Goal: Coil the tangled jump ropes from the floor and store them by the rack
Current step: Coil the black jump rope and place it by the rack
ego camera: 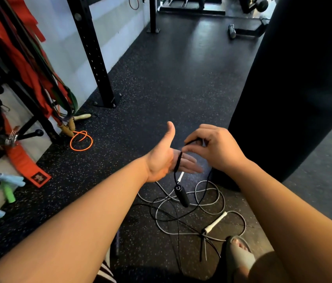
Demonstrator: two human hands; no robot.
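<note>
My left hand (167, 158) is held flat, palm up, thumb raised, with a thin black jump rope (178, 163) draped across its fingers. The rope's black handle (181, 196) dangles below the hand. My right hand (214, 148) pinches the same black cord just right of the left fingers. On the floor beneath lie tangled loops of a grey rope (210, 193) with a white handle (215, 222), mixed with more black cord. An orange rope (80, 140) lies coiled by the rack's foot (108, 99).
A black punching bag (295, 88) stands close on the right. Red and green bands (28, 64) hang at the left, with light blue and green handles (2, 188) below. My sandalled foot (240, 252) is beside the tangle. Gym machines stand at the far end.
</note>
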